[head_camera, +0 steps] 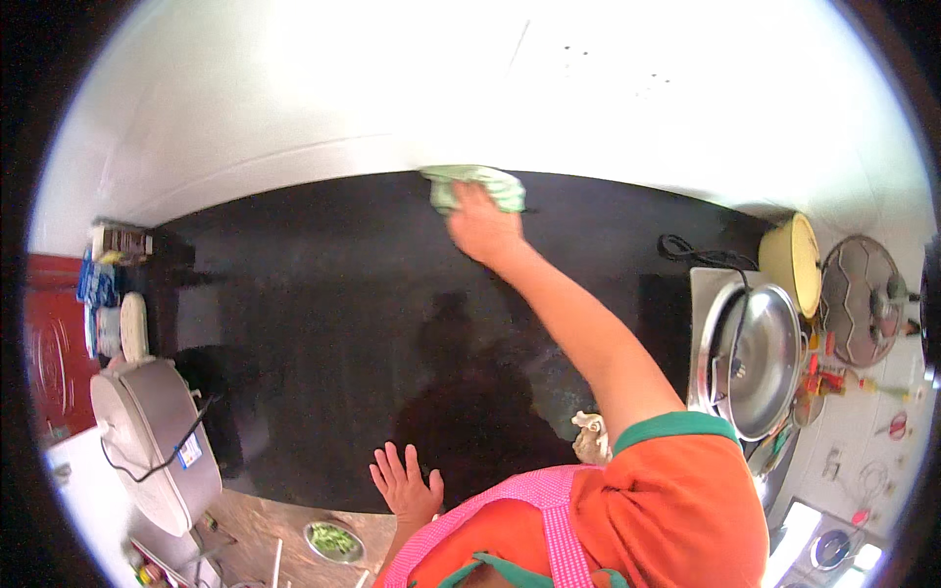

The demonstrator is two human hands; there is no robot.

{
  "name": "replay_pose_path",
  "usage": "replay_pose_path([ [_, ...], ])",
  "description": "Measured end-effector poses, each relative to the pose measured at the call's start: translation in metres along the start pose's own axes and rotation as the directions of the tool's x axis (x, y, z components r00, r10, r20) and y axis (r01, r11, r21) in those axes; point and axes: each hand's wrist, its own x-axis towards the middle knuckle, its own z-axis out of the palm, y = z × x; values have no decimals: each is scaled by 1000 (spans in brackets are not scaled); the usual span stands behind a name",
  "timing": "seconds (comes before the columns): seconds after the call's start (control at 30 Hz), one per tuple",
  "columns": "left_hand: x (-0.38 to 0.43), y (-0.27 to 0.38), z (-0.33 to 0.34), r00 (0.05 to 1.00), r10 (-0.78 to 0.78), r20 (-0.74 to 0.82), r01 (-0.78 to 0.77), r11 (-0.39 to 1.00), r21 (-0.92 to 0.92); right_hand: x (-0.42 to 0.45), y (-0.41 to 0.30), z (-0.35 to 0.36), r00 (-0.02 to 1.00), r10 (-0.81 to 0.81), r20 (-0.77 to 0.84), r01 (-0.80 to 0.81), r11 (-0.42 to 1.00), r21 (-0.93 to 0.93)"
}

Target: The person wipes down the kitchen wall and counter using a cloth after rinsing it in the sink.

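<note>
My right hand (484, 224) presses on a green and white cloth (507, 188), its fingers over it, at the back edge of a dark, glossy countertop (316, 294) where it meets the white wall. My left hand (404, 481) rests with fingers spread on the counter's front edge, holding nothing. By my right elbow lies a whitish crumpled thing (590, 438), partly hidden by my arm; I cannot tell what it is. My reflection shows in the counter surface.
On the left stand a grey lidded appliance (158, 434) with a cord, and several packages (99, 283). At the right are a steel pan (764, 360), a yellow pot (790, 264) and a black cord (698, 253). A bowl of chopped greens (334, 542) sits below the front edge.
</note>
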Motion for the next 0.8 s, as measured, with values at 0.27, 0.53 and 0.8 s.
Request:
replay_pose_path([
  [0.27, -6, 0, 3, 997, 53, -61, -49, 996, 72, -74, 187, -87, 660, 739, -139, -751, 652, -103],
  [0.53, -8, -1, 6, 997, 46, -58, -40, 993, 112, -98, 71, -45, 989, 22, -148, -58, 968, -243],
  [0.8, -2, 11, 1, 996, 51, -74, -42, 993, 112, -97, 186, -81, 779, 579, -241, -626, 736, -257],
])
